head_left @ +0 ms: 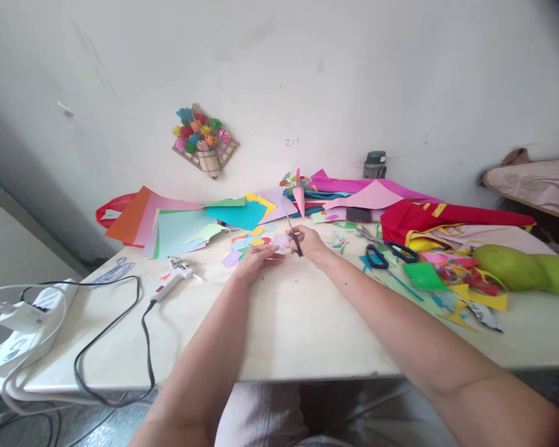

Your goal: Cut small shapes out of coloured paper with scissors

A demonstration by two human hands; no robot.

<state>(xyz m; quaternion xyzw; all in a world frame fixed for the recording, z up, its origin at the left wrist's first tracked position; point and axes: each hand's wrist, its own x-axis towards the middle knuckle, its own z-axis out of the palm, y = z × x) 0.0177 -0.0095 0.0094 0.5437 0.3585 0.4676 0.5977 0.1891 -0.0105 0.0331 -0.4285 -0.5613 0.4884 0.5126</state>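
I watch the left hand [257, 261] pinch lilac paper [282, 241], right hand [308, 243] holding scissors [297, 244], pink cone [299, 200] beyond at twelve o'clock.

There are two pairs of scissors [299, 246], one nearer the surface's [302, 335] right edge; toward the left edge, one glue gun [170, 283], one power strip [32, 338]; near the back edge, one paper cone [299, 200].

The single head-worn camera sits above the person's lap [261, 413] at the near edge of the tabletop [298, 335], facing forward and down towards the white wall [307, 74]; left hand [256, 263] and right hand [310, 245] appear mid-frame.
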